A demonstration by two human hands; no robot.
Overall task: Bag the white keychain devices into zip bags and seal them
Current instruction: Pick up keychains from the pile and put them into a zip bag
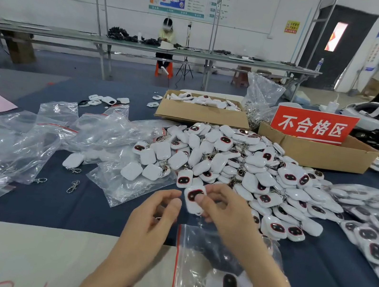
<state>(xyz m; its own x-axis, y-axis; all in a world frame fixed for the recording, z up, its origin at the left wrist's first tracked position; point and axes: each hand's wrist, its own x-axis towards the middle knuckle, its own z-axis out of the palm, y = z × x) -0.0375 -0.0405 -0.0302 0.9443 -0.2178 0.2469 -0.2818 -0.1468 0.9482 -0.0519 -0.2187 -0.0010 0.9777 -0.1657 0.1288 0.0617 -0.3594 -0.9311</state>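
Both hands are hovering over the dark blue table (pixel 72 209). My right hand (pixel 222 211) is pinching one white plastic keychain device with a dark face (pixel 191 206), thumb pressing its front. My left hand (pixel 154 215) is hanging loosely curled just beside it, gripping nothing I can see. A clear zip bag with a red strip (pixel 193 251), holding devices, is lying beneath my right forearm.

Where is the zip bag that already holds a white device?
Head view, lower right of centre: the zip bag lies on the blue cloth under the forearm of the right hand, its red strip edging the beige sheet.
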